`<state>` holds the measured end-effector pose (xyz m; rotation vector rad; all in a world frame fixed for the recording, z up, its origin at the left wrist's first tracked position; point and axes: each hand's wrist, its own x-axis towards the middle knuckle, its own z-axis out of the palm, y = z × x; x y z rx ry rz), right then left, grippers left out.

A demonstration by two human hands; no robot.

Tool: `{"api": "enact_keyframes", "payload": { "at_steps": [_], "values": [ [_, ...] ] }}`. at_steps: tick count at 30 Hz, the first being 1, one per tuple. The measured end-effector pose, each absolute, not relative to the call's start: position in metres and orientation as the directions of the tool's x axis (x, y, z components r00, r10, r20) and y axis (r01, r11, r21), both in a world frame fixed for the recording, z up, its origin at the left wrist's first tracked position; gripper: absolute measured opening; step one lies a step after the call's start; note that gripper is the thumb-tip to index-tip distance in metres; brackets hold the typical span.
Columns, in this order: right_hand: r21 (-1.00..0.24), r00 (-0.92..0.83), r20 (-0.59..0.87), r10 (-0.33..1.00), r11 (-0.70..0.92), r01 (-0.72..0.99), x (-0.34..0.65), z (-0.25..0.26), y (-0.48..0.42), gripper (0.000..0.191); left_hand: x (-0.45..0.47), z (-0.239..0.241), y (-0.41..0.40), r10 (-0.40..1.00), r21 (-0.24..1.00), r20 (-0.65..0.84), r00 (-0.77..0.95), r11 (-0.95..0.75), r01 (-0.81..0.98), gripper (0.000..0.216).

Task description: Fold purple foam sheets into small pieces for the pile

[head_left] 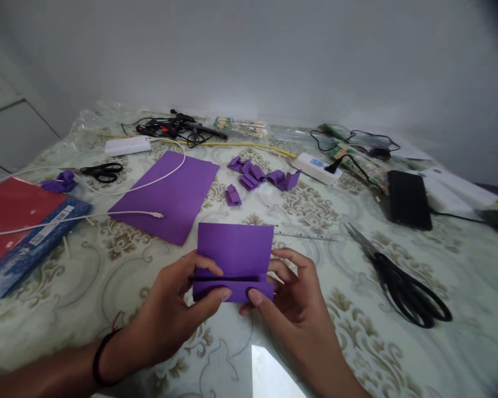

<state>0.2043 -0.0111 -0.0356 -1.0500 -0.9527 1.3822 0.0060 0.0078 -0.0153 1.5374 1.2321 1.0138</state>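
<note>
Between my two hands is a sheet of purple paper point(235, 249), its near edge folded up into a raised flap. My left hand point(186, 298) grips the left end of the fold, thumb in front and index finger behind the flap. At the right end, my right hand point(294, 298) pinches the flap with its thumb, the other fingers bent behind the paper. Beyond the held piece lie larger purple sheets point(166, 193) and several small folded purple paper pieces point(253, 176).
Black-handled scissors point(406, 287) lie at the right, near a black phone point(410, 199). A white power strip point(317, 167) stands behind. On the left are a red-and-blue packet point(33, 221), smaller scissors point(102, 171) and a white cable point(136, 213) crossing the purple sheets.
</note>
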Motion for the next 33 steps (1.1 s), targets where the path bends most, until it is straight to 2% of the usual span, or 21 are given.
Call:
{"api": "enact_keyframes", "payload": {
  "at_steps": [2,6,9,12,14,17,18,21,23,26,29,33],
  "values": [
    [-0.947,-0.043,-0.101,0.994,-0.109,-0.301,0.204,-0.034,-0.008,0.05,0.006,-0.018,0.007,0.983,0.958,0.084,0.165,-0.125,0.259,0.014],
    [-0.963,-0.193,-0.162,0.968,-0.198,-0.184,0.207,-0.025,-0.002,0.022,0.007,-0.025,0.004,0.987,0.982,0.095,0.127,-0.114,0.153,0.035],
    [-0.971,-0.188,-0.18,0.966,-0.204,-0.123,0.21,-0.022,-0.001,0.022,0.008,-0.022,0.006,0.988,0.998,-0.03,0.154,0.039,-0.053,0.061],
    [-0.974,-0.177,-0.177,0.968,-0.198,-0.109,0.211,-0.022,-0.002,0.021,0.008,-0.013,0.012,0.938,0.941,-0.215,0.271,0.274,-0.201,0.076],
    [-0.978,-0.168,-0.164,0.972,-0.183,-0.102,0.212,-0.022,-0.003,0.019,0.009,-0.007,0.017,0.901,0.895,-0.304,0.31,0.382,-0.233,0.082],
    [-0.983,-0.161,-0.138,0.977,-0.156,-0.099,0.214,-0.021,-0.003,0.016,0.01,-0.005,0.022,0.89,0.867,-0.362,0.277,0.431,-0.249,0.092],
    [-0.984,-0.159,-0.132,0.979,-0.148,-0.099,0.214,-0.021,-0.003,0.015,0.01,-0.005,0.022,0.888,0.871,-0.366,0.278,0.432,-0.235,0.087],
    [-0.985,-0.164,-0.128,0.978,-0.144,-0.093,0.215,-0.018,-0.003,0.015,0.008,-0.006,0.023,0.862,0.891,-0.352,0.364,0.428,-0.153,0.043],
    [-0.986,-0.171,-0.132,0.976,-0.148,-0.081,0.215,-0.017,-0.003,0.017,0.007,-0.008,0.021,0.851,0.907,-0.323,0.414,0.403,-0.122,0.023],
    [-0.99,-0.193,-0.138,0.971,-0.142,-0.01,0.214,-0.017,-0.003,0.022,0.004,-0.011,0.017,0.877,0.943,-0.272,0.397,0.325,-0.072,0.019],
    [-0.989,-0.214,-0.145,0.966,-0.136,0.059,0.215,-0.017,-0.003,0.026,0.003,-0.012,0.014,0.907,0.968,-0.247,0.341,0.245,0.051,0.019],
    [-0.985,-0.223,-0.169,0.96,-0.16,0.059,0.216,-0.018,-0.003,0.023,0.003,-0.007,0.013,0.924,0.964,-0.252,0.287,0.215,0.154,0.014]
  ]
}}
